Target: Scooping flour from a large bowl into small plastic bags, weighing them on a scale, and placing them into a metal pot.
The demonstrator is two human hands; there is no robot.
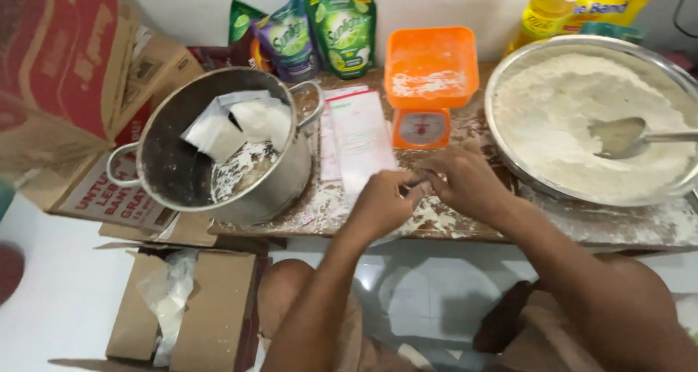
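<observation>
Left hand: the left hand (384, 201) sits at the centre of the frame, fingers curled in and pinched at the lower edge of a clear plastic bag (361, 141).
Right hand: the right hand (463, 182) is just beside it, fingertips closed on the same small spot (what exactly is pinched there is too small to tell).
Plastic bag: flat on the desk (582, 227), reaching from the hands toward the upper middle, with pale paper showing under it.
Desk: a low wooden top dusted with white powder.
Scale: an orange kitchen scale (427, 89) just above the hands, its square tray holding a smear of flour.
Pot: a metal pot (222, 143) at centre left, holding small filled white packets.
Basin: a wide metal basin (592, 118) at the right, heaped with flour, a metal scoop (629, 136) lying in it.
Back row: green refill pouches (320, 30) at top centre, and a yellow oil bottle (542, 10) at upper right.
Boxes: cardboard boxes (80, 89) at upper left, an open carton (196, 306) with plastic inside at lower left.
</observation>
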